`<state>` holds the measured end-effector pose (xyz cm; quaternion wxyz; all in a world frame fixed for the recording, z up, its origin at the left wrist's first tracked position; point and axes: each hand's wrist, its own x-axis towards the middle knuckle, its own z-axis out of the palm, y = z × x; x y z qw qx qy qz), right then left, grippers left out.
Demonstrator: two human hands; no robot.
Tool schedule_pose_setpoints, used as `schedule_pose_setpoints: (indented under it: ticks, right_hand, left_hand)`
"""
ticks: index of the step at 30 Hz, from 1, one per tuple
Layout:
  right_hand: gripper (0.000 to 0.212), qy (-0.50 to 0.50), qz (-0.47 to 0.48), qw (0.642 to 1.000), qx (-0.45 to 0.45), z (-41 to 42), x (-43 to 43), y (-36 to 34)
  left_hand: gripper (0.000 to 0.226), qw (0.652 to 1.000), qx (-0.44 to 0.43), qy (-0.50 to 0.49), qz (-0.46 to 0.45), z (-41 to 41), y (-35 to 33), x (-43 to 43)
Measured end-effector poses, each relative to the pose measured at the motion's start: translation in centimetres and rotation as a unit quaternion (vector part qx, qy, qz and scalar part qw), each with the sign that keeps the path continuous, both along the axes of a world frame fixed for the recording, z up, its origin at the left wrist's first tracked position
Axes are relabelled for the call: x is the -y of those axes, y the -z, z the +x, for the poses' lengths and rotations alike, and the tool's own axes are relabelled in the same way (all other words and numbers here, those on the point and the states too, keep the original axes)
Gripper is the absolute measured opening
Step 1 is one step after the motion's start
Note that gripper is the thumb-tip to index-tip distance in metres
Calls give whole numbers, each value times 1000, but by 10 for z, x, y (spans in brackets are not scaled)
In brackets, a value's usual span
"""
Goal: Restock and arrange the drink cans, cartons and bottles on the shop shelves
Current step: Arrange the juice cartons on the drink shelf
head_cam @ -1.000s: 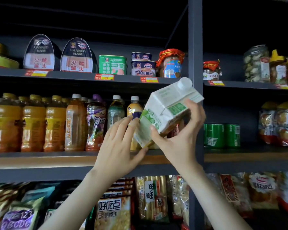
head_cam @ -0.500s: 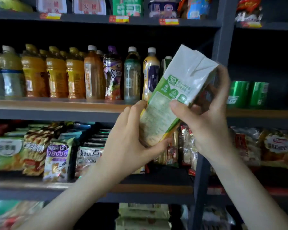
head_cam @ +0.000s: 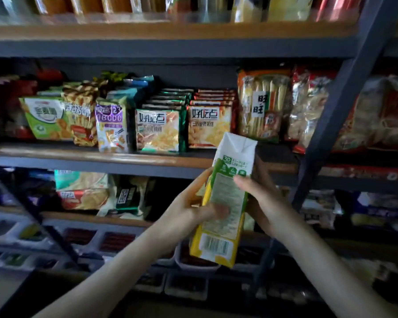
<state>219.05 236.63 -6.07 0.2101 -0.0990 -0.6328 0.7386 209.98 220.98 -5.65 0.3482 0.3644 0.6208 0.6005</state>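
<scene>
A tall drink carton (head_cam: 225,198), white on top with green and yellow sides and a barcode near its base, stands almost upright in front of the snack shelves. My left hand (head_cam: 189,210) grips its left side, thumb across the printed panel. My right hand (head_cam: 262,203) holds the right side, fingers curled round the back. The bottoms of the drink bottles (head_cam: 147,5) show blurred along the top shelf.
The middle shelf (head_cam: 101,157) carries several snack bags and biscuit packs. A lower shelf (head_cam: 83,216) holds more packets, with trays of small goods below it. A dark metal upright (head_cam: 331,125) slants just right of the carton.
The view has dropped from the drink shelf to the snack shelves. Both hands lowered the carton and turned it nearly upright, so its barcode end now shows.
</scene>
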Motion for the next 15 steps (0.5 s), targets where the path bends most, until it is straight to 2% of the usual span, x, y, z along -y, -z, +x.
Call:
schedule_pose_setpoints:
  ticks: [2, 4, 5, 7, 9, 12, 15]
  right_hand:
    - [51, -1, -34, 997, 76, 0, 3, 21]
    - [29, -7, -37, 989, 140, 2, 10, 38]
    - [30, -16, -46, 985, 167, 3, 13, 45]
    - [46, -17, -65, 976, 206, 4, 23, 57]
    - [37, 3, -67, 971, 230, 4, 30, 66]
    - [23, 21, -101, 961, 258, 5, 31, 77]
    - [25, 23, -188, 940, 283, 10, 31, 89]
  left_hand:
    - [77, 996, 30, -56, -55, 0, 20, 1]
    - [78, 983, -35, -116, -140, 1, 38, 5]
    - [76, 967, -101, -133, -192, 3, 43, 8]
    - [74, 920, -247, -129, -276, 11, 47, 10]
    - [74, 892, -313, -101, -311, 17, 53, 11]
    - [70, 876, -349, -59, -329, 20, 62, 24]
    - [60, 904, -293, -27, -309, 11, 61, 38]
